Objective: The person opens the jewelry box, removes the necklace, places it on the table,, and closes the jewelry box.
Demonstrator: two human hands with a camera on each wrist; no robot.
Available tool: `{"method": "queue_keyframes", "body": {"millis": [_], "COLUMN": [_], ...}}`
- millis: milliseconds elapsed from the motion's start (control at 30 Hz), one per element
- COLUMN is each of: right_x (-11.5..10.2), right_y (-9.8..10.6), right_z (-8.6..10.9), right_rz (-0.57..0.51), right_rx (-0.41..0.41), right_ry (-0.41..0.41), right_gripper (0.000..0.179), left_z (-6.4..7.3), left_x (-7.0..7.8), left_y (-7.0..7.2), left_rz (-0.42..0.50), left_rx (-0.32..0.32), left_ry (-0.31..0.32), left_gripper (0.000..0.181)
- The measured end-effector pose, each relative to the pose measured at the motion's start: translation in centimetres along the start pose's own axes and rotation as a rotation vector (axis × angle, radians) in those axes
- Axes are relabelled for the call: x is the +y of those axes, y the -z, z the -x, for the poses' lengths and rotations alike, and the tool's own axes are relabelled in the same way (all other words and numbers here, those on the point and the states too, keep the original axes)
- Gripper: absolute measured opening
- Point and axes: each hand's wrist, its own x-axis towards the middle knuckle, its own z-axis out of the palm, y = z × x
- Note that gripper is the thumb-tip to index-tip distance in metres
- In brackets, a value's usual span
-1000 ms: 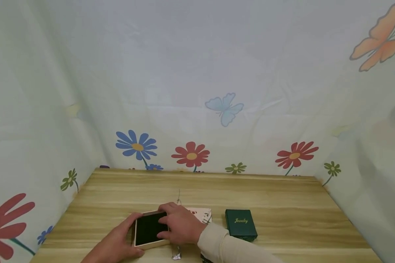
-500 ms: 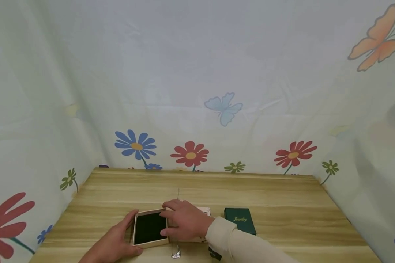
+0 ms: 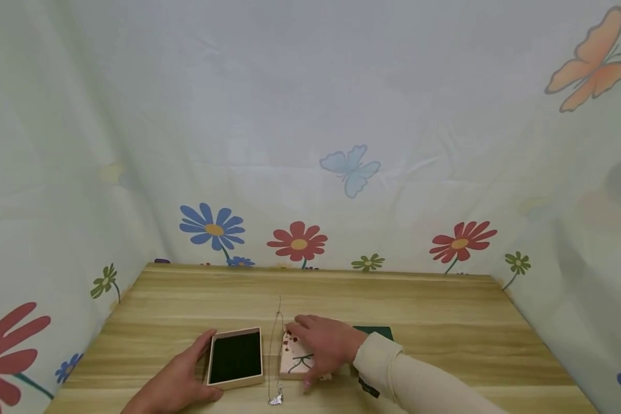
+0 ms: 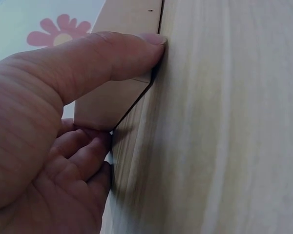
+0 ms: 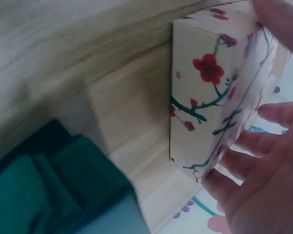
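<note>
My left hand (image 3: 178,379) grips an open cream box (image 3: 238,382) by its left side, thumb at the near corner and fingers at the far one. A black pad (image 3: 235,356) lines that box. Just right of it, a silver necklace (image 3: 276,399) lies stretched out on the table, its pendant towards me. Beyond the necklace is a box lid (image 5: 195,97) printed with red blossoms and dark branches. My right hand (image 3: 328,345) spans the lid from above, thumb at the near edge and fingertips at the far edge, covering its right part.
A dark green jewelry box (image 3: 375,332) sits behind my right wrist, mostly hidden by the hand and sleeve (image 3: 393,368). The wood-grain table (image 3: 445,310) ends at a flower-printed curtain (image 3: 393,213) at the back and sides.
My right hand has moved right, from the open box's right side onto the blossom-printed lid. The necklace is now uncovered. My left hand stays on the open box.
</note>
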Motion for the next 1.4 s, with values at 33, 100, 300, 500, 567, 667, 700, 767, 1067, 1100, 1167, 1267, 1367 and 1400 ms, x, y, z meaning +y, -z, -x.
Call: {"method": "queue_keyframes", "body": {"millis": [33, 100, 300, 500, 567, 667, 700, 767, 1067, 1100, 1167, 1267, 1367, 1400], "right_x": [0.0, 0.1, 0.3, 0.4, 0.2, -0.5, -0.8, -1.4, -3.9, -4.1, -4.6, -5.2, -5.6, -5.7], "right_y": [0.0, 0.1, 0.5, 1.5, 1.9, 2.6, 2.8, 3.2, 4.0, 3.9, 3.7, 3.3, 3.0, 3.0], "right_z": [0.0, 0.0, -0.2, -0.3, -0.4, -0.8, -1.0, -1.5, -3.6, -3.8, -4.2, -4.5, -4.8, -4.9], "right_rz": [0.010, 0.031, 0.077, 0.074, 0.063, 0.047, 0.041, 0.029, 0.018, 0.024, 0.030, 0.042, 0.056, 0.063], "right_rx": [-0.004, -0.006, 0.018, 0.070, 0.089, 0.124, 0.134, 0.150, 0.185, 0.182, 0.176, 0.158, 0.146, 0.143], "right_ry": [-0.005, -0.018, -0.013, 0.014, 0.026, 0.050, 0.058, 0.069, 0.141, 0.144, 0.151, 0.159, 0.162, 0.160], "right_gripper": [0.113, 0.111, 0.104, 0.101, 0.099, 0.097, 0.096, 0.094, 0.096, 0.096, 0.097, 0.097, 0.098, 0.097], "left_z": [0.0, -0.1, -0.3, -0.5, -0.6, -0.6, -0.6, -0.7, -0.9, -0.9, -1.0, -1.0, -1.0, -1.0], "left_x": [0.0, 0.1, 0.0, -0.2, -0.2, -0.1, -0.1, -0.1, 0.1, 0.0, 0.0, -0.2, -0.3, -0.3], "left_y": [0.1, 0.2, 0.4, 0.5, 0.6, 0.4, 0.4, 0.3, 0.1, 0.1, 0.0, 0.0, 0.0, 0.0], "left_rz": [-0.002, 0.001, 0.014, 0.012, 0.003, -0.010, -0.008, 0.002, 0.033, 0.034, 0.041, 0.039, 0.038, 0.034], "left_rx": [0.000, 0.001, 0.006, 0.012, 0.017, 0.033, 0.036, 0.041, 0.047, 0.045, 0.032, 0.000, -0.017, -0.017], "left_ry": [0.002, 0.011, 0.023, 0.054, 0.074, 0.115, 0.123, 0.144, 0.150, 0.141, 0.138, 0.133, 0.134, 0.127], "left_gripper": [0.124, 0.125, 0.126, 0.126, 0.126, 0.126, 0.126, 0.127, 0.129, 0.129, 0.129, 0.128, 0.126, 0.126]}}
